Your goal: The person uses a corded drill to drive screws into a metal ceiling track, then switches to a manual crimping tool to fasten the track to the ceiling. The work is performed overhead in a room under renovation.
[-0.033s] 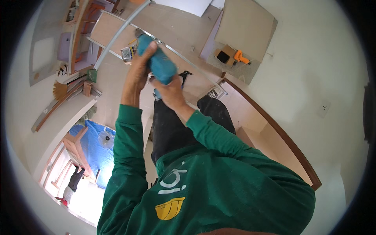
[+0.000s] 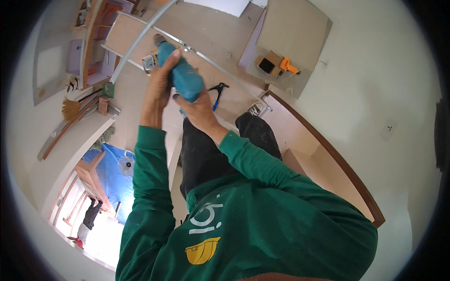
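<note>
Two hands, left hand [image 2: 158, 89] and right hand [image 2: 199, 108], are clamped on the teal power drill [image 2: 182, 74], probably heavy and rigid, best gripped around its body, pointing toward 11 o'clock.

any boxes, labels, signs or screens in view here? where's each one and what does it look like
Cardboard box: on the floor near the top right, by an orange tool; open, brown, dark inside.
Chest print on the green top: bottom centre; white shapes above a yellow helmet-like emblem.
Wall plate: on the right wall; small, pale, squarish.
No screens or signs show.
</note>
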Demonstrator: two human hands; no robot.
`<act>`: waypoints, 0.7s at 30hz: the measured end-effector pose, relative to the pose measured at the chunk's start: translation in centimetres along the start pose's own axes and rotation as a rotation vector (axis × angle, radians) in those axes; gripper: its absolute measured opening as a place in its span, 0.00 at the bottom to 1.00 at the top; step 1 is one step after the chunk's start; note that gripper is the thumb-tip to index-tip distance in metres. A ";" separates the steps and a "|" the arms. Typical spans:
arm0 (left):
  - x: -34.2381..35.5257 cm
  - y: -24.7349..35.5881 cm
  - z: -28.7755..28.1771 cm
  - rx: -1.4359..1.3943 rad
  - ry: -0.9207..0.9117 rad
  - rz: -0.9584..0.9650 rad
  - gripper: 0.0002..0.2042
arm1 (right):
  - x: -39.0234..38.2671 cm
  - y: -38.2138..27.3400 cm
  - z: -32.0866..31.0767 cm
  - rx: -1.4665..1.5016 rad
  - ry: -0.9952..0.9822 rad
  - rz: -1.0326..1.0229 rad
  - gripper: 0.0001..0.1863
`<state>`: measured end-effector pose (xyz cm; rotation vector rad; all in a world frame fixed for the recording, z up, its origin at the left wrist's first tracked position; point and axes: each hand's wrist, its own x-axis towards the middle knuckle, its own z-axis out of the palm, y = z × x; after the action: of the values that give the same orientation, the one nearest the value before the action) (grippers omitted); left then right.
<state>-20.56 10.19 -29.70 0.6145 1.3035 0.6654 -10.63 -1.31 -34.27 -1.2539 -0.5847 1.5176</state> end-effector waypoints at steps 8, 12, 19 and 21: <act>15.0 -11.3 -9.7 0.586 0.154 0.024 0.41 | 1.5 10.3 -12.3 -0.780 -0.207 0.086 0.49; 24.0 -23.2 -13.8 0.866 0.282 0.065 0.46 | -2.5 15.6 -25.0 -0.693 -0.050 0.335 0.45; 35.1 -37.6 -17.1 1.087 0.214 0.020 0.47 | -5.0 19.9 -29.9 -0.618 0.203 0.665 0.41; 37.7 -40.0 -17.5 1.158 0.190 0.024 0.45 | -3.7 23.6 -29.8 -0.647 0.186 0.702 0.37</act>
<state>-28.83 12.06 -86.81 1.5155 1.8165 -0.0974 6.86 -19.76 -62.81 -2.2461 -0.5586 1.8033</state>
